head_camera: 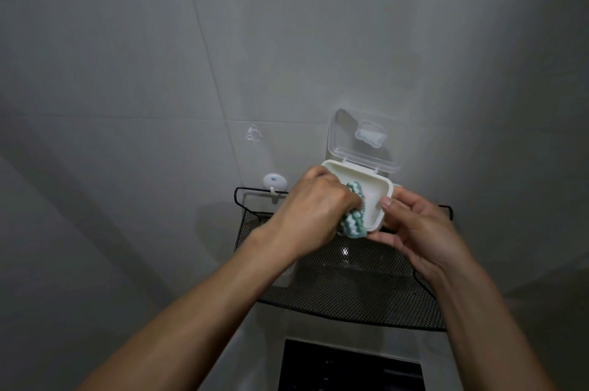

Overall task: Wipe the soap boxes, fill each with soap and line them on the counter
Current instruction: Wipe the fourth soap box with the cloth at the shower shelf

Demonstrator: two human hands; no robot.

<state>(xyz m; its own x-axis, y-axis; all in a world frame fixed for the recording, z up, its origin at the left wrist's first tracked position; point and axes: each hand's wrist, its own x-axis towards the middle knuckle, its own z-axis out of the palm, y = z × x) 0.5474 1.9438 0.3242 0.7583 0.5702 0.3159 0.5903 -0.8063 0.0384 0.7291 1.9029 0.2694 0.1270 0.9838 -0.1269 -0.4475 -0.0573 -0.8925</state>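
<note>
1. Left hand (314, 212): gripping the striped cloth (449, 215), pressing it into the soap box (366, 191).
2. Soap box: being held between both hands above the mesh shelf (350, 288), clear lid (363, 138) standing open on the far side, long axis running near-right to far-left.
3. Right hand (414, 228): curling round the box's near right end, steadying it.

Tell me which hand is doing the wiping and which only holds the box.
The left hand wipes: it grips the green-and-white cloth inside the open soap box. The right hand only holds the box's near edge.
</note>
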